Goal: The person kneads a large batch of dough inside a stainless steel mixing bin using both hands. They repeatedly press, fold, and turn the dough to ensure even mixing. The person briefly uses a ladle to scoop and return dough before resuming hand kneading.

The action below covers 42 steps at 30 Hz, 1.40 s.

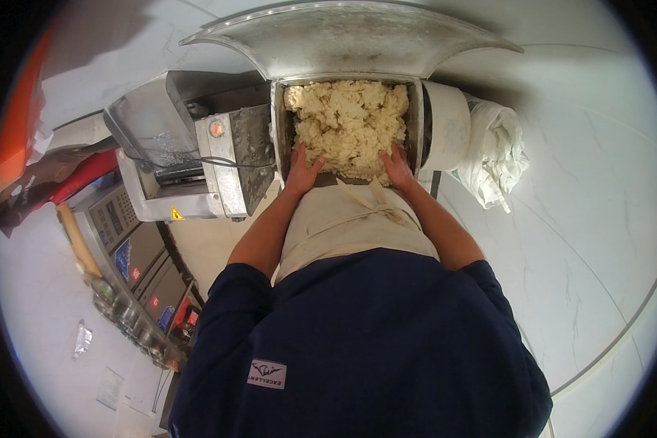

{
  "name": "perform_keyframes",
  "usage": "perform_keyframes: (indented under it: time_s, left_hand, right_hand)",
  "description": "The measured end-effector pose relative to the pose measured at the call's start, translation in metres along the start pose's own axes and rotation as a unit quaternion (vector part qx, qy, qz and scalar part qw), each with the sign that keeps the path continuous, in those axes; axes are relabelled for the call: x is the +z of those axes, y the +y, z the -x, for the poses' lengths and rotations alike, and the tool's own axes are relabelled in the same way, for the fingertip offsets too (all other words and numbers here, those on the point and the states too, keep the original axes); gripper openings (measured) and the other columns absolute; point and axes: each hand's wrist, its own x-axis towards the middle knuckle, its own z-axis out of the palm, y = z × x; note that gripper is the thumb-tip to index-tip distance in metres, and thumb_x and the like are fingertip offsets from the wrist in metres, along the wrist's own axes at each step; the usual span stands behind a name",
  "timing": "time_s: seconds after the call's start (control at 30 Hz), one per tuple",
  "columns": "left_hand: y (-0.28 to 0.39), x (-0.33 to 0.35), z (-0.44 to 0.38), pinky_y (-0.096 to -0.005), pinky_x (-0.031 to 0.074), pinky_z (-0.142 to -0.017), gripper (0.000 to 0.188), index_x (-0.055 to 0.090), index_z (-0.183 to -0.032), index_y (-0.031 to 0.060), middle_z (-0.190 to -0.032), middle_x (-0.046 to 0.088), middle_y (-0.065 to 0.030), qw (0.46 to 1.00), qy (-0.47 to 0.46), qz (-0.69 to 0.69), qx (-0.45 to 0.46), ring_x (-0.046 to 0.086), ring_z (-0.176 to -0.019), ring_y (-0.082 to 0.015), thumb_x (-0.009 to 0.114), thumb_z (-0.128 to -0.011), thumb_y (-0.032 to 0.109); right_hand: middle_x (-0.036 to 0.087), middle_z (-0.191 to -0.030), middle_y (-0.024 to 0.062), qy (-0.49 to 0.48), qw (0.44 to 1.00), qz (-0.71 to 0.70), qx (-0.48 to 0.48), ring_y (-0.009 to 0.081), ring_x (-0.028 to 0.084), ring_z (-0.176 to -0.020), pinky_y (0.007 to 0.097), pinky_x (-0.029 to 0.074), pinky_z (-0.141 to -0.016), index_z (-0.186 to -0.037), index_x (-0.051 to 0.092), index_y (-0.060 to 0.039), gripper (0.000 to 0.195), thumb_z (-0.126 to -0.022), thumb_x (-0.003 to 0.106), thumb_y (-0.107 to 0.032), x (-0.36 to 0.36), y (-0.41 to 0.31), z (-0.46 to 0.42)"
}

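Observation:
Rough, lumpy pale dough point(350, 123) fills much of a rectangular metal mixer tub point(277, 117) before me. The tub's curved metal lid point(356, 41) stands raised at the far side. At the near left part of the dough, my left hand point(303, 171) presses against its edge with the fingers apart. My right hand point(397, 167) touches the near right edge of the same mass, its fingertips partly hidden by dough. A tied cream apron point(356, 213) meets the near side of the tub.
Left of the tub stands a floury metal dough-rolling machine point(230, 164) with a black cable across it. A white cylindrical housing point(446, 127) and a crumpled plastic bag point(493, 148) are on the right. A metal appliance point(137, 241) with a control panel stands at the lower left.

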Motion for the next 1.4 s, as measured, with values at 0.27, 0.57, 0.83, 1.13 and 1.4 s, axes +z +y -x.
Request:
perform_keyframes:
  time_s: [0.27, 0.57, 0.83, 1.13, 1.4]
  left_hand:
    - [0.002, 0.001, 0.001, -0.0493, 0.021, -0.119, 0.092, 0.015, -0.16, 0.0158, -0.161, 0.01, -0.0334, 0.999, -0.004, -0.026, -0.023, 0.014, -0.15, -0.0456, 0.06, -0.093, 0.058]
    - [0.023, -0.004, 0.007, -0.0493, 0.028, -0.117, 0.089, 0.016, -0.16, 0.0162, -0.162, 0.003, -0.0306, 0.998, -0.024, -0.017, -0.048, 0.015, -0.15, -0.0451, 0.06, -0.094, 0.057]
    - [0.008, -0.002, 0.005, -0.0489, 0.031, -0.116, 0.09, 0.015, -0.161, 0.0178, -0.164, -0.006, -0.0267, 0.998, 0.008, -0.048, -0.026, 0.015, -0.15, -0.0449, 0.061, -0.094, 0.056]
    - [0.027, -0.002, 0.002, -0.0493, 0.02, -0.119, 0.102, 0.0, -0.16, 0.0084, -0.162, 0.01, -0.0299, 1.0, 0.004, -0.018, -0.025, 0.013, -0.15, -0.0427, 0.064, -0.094, 0.052]
    - [0.02, -0.007, -0.012, -0.0453, 0.024, -0.118, 0.101, 0.002, -0.159, 0.0019, -0.159, 0.019, -0.0303, 0.997, 0.018, -0.067, 0.035, 0.024, -0.147, -0.0407, 0.066, -0.094, 0.045]
  right_hand:
    - [0.023, -0.159, 0.0259, 0.005, 1.0, -0.012, 0.019, 0.0454, 0.026, -0.146, 0.0522, 0.029, -0.115, -0.157, 0.029, -0.0188, 0.075, -0.097, 0.04, -0.063, -0.014, -0.029, 0.01]
    - [0.021, -0.164, 0.0171, -0.007, 0.991, -0.136, 0.02, 0.0388, 0.024, -0.149, 0.0477, 0.02, -0.119, -0.161, 0.02, -0.0186, 0.081, -0.097, 0.033, -0.067, -0.002, 0.027, -0.013]
    - [0.021, -0.164, 0.0179, -0.062, 0.989, -0.123, 0.053, 0.0388, 0.024, -0.149, 0.0463, 0.021, -0.12, -0.161, 0.014, -0.0191, 0.075, -0.101, 0.025, -0.064, -0.03, -0.024, 0.017]
    - [0.012, -0.161, 0.0304, 0.023, 0.995, -0.09, 0.042, 0.047, 0.014, -0.149, 0.0481, 0.019, -0.121, -0.159, 0.007, -0.0048, 0.087, -0.099, 0.044, -0.055, -0.003, -0.002, 0.031]
    - [0.009, -0.163, 0.0276, -0.02, 0.989, -0.107, 0.101, 0.0424, 0.012, -0.151, 0.0457, 0.015, -0.122, -0.159, 0.004, -0.0037, 0.094, -0.097, 0.039, -0.064, -0.01, -0.013, 0.029]
